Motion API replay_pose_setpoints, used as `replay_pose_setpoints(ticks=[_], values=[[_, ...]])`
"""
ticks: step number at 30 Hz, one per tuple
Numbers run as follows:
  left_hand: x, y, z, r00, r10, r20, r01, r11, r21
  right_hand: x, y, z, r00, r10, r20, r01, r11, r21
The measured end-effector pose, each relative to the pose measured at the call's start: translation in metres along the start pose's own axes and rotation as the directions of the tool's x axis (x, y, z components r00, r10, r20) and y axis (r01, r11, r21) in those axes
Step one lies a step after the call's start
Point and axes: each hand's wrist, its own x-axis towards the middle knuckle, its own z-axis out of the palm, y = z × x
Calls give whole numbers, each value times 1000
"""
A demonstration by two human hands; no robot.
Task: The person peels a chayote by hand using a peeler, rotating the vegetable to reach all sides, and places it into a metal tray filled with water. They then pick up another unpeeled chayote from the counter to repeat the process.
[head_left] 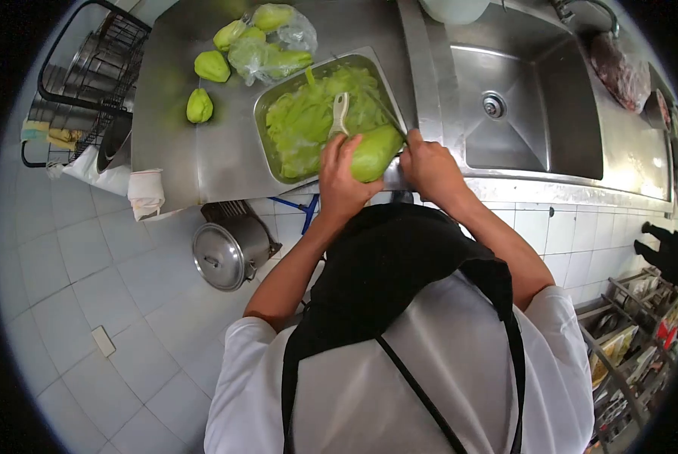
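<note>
My left hand (342,178) is closed around a large pale-green chayote (377,153), holding it over the near edge of a metal tray (261,121). My right hand (429,171) grips a knife (389,113), its narrow dark blade pointing away from me across the tray's right side. Light green chayote strips (293,125) fill the tray. Among them lies a tool with a white handle (341,106); its lower end is hidden behind the left hand and the chayote.
Whole chayotes (200,106) sit on the steel counter (172,151) at left, several with a clear plastic bag (299,34). A steel sink (505,113) is to the right, with a bagged reddish item (620,68) beyond. A lidded pot (225,253) stands below the counter.
</note>
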Motion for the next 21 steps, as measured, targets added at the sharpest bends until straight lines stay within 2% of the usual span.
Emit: replay_pose_setpoints(ticks=[4,5,8,13,16,21], values=[[-21,-13,-18,997,-74,-5,74,992,103,4,-21,22,997,-69,42,67,997,40],[-25,-15,-22,995,-100,-7,100,986,132,4,-23,24,992,-79,99,72,995,71],[-39,-23,-25,994,-105,-32,109,983,146,7,-24,40,985,-86,152,78,995,61],[-49,-28,-32,993,-97,-67,108,979,174,5,-32,46,980,-147,132,148,989,2],[-49,-24,-39,993,-57,-99,76,976,204,-1,-40,40,977,-195,92,187,979,83],[-51,-41,-28,991,-44,-124,69,976,207,6,-31,62,973,-189,130,177,980,94]])
